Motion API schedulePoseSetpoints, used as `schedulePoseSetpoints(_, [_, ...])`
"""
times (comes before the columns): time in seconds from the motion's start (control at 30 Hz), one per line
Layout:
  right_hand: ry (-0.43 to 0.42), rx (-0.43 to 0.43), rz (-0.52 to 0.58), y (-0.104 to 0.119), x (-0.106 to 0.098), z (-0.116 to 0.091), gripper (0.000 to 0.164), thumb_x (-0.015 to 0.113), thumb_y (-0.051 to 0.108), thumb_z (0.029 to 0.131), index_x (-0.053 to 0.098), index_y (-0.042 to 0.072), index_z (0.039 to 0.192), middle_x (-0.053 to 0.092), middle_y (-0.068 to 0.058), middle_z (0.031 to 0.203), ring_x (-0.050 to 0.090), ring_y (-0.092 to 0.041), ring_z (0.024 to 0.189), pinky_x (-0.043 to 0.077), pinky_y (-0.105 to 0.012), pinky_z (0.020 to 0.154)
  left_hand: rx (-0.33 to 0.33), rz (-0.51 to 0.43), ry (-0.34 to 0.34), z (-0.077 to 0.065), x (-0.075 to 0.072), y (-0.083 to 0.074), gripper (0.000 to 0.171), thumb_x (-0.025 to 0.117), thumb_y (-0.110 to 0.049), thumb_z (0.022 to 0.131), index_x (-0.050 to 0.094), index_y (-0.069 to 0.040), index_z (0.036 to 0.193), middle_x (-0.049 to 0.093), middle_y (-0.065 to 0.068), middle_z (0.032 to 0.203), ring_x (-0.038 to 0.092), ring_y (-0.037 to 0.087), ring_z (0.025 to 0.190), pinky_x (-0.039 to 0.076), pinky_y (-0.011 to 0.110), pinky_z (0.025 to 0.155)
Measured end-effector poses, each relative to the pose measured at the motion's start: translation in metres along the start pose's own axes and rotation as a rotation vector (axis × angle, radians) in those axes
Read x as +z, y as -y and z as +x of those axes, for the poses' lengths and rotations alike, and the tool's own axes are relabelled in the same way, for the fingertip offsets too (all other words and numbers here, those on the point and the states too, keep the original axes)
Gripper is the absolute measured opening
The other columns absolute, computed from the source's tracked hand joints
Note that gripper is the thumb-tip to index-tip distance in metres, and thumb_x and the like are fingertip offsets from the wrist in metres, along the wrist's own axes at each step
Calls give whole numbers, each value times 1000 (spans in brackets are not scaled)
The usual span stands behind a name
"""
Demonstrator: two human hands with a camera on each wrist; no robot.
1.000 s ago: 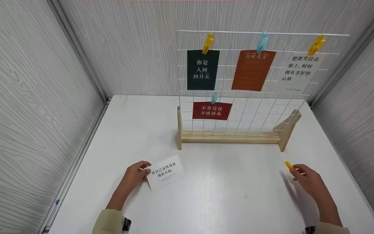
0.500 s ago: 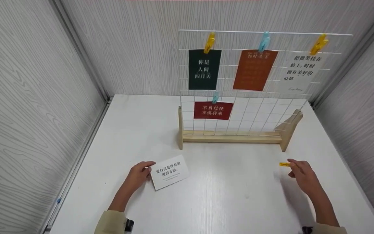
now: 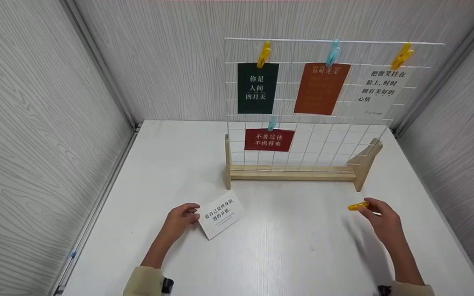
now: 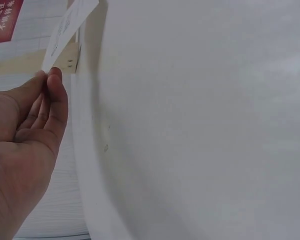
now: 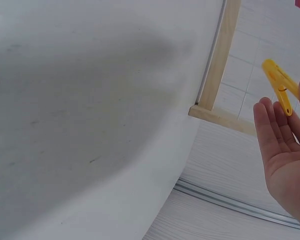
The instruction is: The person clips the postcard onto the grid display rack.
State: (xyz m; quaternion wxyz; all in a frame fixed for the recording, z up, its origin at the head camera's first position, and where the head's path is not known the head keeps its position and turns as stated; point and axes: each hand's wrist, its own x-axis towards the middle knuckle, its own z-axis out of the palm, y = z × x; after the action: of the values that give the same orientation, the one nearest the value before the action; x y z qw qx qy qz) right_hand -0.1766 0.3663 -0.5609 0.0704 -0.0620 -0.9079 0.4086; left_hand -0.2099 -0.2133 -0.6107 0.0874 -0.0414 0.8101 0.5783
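Note:
My left hand [image 3: 178,222] pinches a white card [image 3: 222,216] with black Chinese writing by its left edge, over the white table. In the left wrist view, the card [image 4: 65,32] slants away from the thumb and fingertips. On the right, my right hand [image 3: 385,220] holds a yellow clothespin [image 3: 357,206] between thumb and fingers. The right wrist view shows this clothespin [image 5: 279,82] with its handle ends against the thumb and fingers. Both hands are in front of a white wire grid [image 3: 323,142], apart from it.
The grid stands on a wooden base [image 3: 290,176]. Clipped to it are a green card [image 3: 257,105], an orange card [image 3: 317,92], a white card [image 3: 379,102] and a small red card [image 3: 268,146], by yellow and blue clothespins. Patterned panels [image 3: 159,61] enclose the table.
My left hand has shifted slightly right with the white card, which has tilted more. My right hand has moved a little left and up, turning the clothespin in its fingers.

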Motion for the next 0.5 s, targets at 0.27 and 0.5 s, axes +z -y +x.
schedulePoseSetpoints(0.27, [15,-8,9,-2,6,0,47,65,30,100,59,-2,134,63,-21,125,46,21,94,42,0,79,-34,-49,-14,2,5,-5,20,70,-5,91,71,-2,111,72,10,97,71,19,83,59,33,77])
schedulePoseSetpoints(0.5, [21,16,-9,0,8,-1,51,62,39,100,59,1,135,65,-19,124,47,18,93,42,-1,78,-18,-37,3,1,13,-12,15,70,-8,93,70,-6,108,70,9,99,69,20,85,59,35,79])
